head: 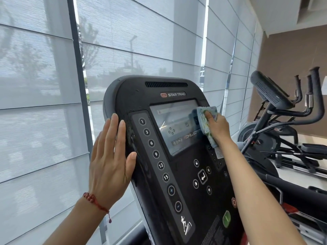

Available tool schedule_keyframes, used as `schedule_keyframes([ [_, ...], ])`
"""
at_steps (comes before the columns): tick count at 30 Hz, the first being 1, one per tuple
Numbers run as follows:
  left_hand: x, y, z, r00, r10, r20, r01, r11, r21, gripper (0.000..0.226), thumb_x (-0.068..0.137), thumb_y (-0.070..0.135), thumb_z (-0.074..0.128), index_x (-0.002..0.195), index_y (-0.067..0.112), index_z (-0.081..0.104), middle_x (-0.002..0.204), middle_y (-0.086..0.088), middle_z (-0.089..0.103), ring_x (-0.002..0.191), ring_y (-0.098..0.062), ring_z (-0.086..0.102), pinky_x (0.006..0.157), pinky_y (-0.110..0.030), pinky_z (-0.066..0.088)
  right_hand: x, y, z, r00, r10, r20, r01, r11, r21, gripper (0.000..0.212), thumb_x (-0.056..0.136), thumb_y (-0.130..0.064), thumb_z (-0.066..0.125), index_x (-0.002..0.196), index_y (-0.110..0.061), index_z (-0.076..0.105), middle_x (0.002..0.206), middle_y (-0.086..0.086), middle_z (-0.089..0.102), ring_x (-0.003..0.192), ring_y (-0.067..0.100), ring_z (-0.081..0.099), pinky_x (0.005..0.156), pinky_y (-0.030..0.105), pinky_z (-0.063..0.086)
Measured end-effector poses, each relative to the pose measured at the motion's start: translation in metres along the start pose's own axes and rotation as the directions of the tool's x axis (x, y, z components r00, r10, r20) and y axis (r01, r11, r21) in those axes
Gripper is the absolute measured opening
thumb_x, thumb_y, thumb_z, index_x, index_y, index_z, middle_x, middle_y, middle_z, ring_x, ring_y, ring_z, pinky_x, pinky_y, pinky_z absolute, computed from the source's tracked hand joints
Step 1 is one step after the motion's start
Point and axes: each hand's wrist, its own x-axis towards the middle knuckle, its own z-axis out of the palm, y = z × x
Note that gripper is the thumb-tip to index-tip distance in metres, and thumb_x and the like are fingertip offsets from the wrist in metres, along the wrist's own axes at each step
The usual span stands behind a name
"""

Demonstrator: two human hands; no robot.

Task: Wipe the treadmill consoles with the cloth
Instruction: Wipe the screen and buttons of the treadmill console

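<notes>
A black Star Trac treadmill console [159, 96] fills the middle of the view, tilted to the right. Its glossy screen [174, 124] sits in the upper half, with numbered buttons down the left strip. My right hand [218, 127] is shut on a light blue folded cloth [206, 119] and presses it against the right edge of the screen. My left hand [110, 161] lies flat with fingers apart against the console's left side edge, holding nothing. A red bead bracelet circles the left wrist.
Grey roller blinds [44, 85] cover the windows behind and to the left of the console. An elliptical trainer [276, 121] with upright handles stands at the right, close to my right arm. A brown wall [292, 59] closes the far right.
</notes>
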Motion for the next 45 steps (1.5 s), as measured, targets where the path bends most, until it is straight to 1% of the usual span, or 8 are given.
schedule_keyframes([
  [4, 0.001, -0.001, 0.001, 1.000, 0.002, 0.003, -0.002, 1.000, 0.007, 0.057, 0.100, 0.033, 0.019, 0.142, -0.005, 0.025, 0.149, -0.023, 0.023, 0.139, -0.034, 0.021, 0.108, -0.051, 0.026, -0.008, -0.006, 0.003, 1.000, -0.006, 0.028, 0.007, 1.000, -0.010, 0.047, 0.090, -0.047, 0.046, 0.104, -0.003, 0.055, 0.106, 0.020, 0.061, 0.097, 0.033, 0.056, 0.074, 0.031, 0.037],
  [12, 0.000, 0.000, -0.001, 1.000, -0.001, 0.017, 0.001, 1.000, 0.025, 0.057, 0.100, 0.033, 0.019, 0.142, -0.006, 0.026, 0.149, -0.024, 0.023, 0.139, -0.035, 0.021, 0.110, -0.049, 0.025, -0.113, -0.078, 0.023, 0.934, -0.323, 0.156, 0.306, 0.944, 0.122, 0.040, 0.084, -0.049, 0.049, 0.093, -0.010, 0.054, 0.093, 0.007, 0.057, 0.087, 0.020, 0.053, 0.074, 0.030, 0.039],
  [22, 0.001, -0.002, -0.009, 0.996, -0.009, 0.086, 0.004, 0.998, 0.065, 0.058, 0.097, 0.037, 0.028, 0.143, 0.001, 0.026, 0.150, -0.017, 0.025, 0.139, -0.029, 0.023, 0.108, -0.050, 0.027, -0.130, -0.093, 0.006, 0.949, -0.277, 0.149, 0.216, 0.917, 0.335, 0.046, 0.072, -0.057, 0.055, 0.086, -0.014, 0.060, 0.079, -0.003, 0.066, 0.073, 0.008, 0.063, 0.062, 0.016, 0.047],
  [26, 0.014, -0.016, -0.019, 0.998, 0.009, 0.065, -0.012, 0.998, 0.057, 0.057, 0.098, 0.041, 0.028, 0.141, 0.004, 0.028, 0.147, -0.017, 0.033, 0.135, -0.029, 0.029, 0.107, -0.049, 0.027, -0.148, -0.109, 0.008, 0.956, -0.284, 0.079, 0.218, 0.861, 0.459, 0.046, 0.071, -0.050, 0.055, 0.105, -0.020, 0.051, 0.085, -0.014, 0.061, 0.074, -0.010, 0.060, 0.064, 0.006, 0.045],
  [29, 0.032, -0.033, -0.025, 0.998, -0.002, 0.061, -0.003, 0.997, 0.083, 0.054, 0.098, 0.039, 0.028, 0.139, 0.005, 0.034, 0.145, -0.016, 0.036, 0.135, -0.029, 0.030, 0.106, -0.049, 0.028, -0.161, -0.125, 0.027, 0.924, -0.374, 0.075, 0.319, 0.864, 0.389, 0.041, 0.080, -0.053, 0.053, 0.108, -0.024, 0.046, 0.094, -0.007, 0.060, 0.085, 0.000, 0.059, 0.071, 0.008, 0.044],
  [34, 0.044, -0.055, -0.027, 0.993, 0.037, 0.109, -0.050, 0.991, 0.120, 0.054, 0.099, 0.038, 0.027, 0.138, 0.004, 0.041, 0.144, -0.015, 0.040, 0.134, -0.027, 0.031, 0.105, -0.047, 0.028, -0.113, -0.177, 0.060, 0.895, -0.437, 0.091, 0.399, 0.875, 0.276, 0.045, 0.089, -0.051, 0.043, 0.117, -0.017, 0.049, 0.102, 0.005, 0.051, 0.100, 0.022, 0.049, 0.089, 0.035, 0.042],
  [38, 0.037, -0.060, -0.028, 0.991, 0.041, 0.127, -0.054, 0.994, 0.096, 0.054, 0.100, 0.040, 0.023, 0.139, 0.006, 0.040, 0.144, -0.014, 0.039, 0.134, -0.027, 0.031, 0.106, -0.048, 0.028, -0.068, -0.195, 0.067, 0.917, -0.384, 0.111, 0.352, 0.907, 0.231, 0.043, 0.091, -0.048, 0.041, 0.116, -0.014, 0.051, 0.103, 0.008, 0.045, 0.110, 0.028, 0.043, 0.089, 0.030, 0.030],
  [45, 0.038, -0.058, -0.027, 0.996, 0.005, 0.094, -0.010, 0.999, 0.053, 0.053, 0.099, 0.039, 0.027, 0.135, 0.003, 0.044, 0.141, -0.017, 0.043, 0.132, -0.030, 0.034, 0.104, -0.045, 0.030, -0.125, -0.160, 0.051, 0.864, -0.465, 0.193, 0.426, 0.879, 0.212, 0.049, 0.088, -0.053, 0.036, 0.118, -0.019, 0.054, 0.096, 0.005, 0.044, 0.099, 0.020, 0.043, 0.095, 0.034, 0.036],
])
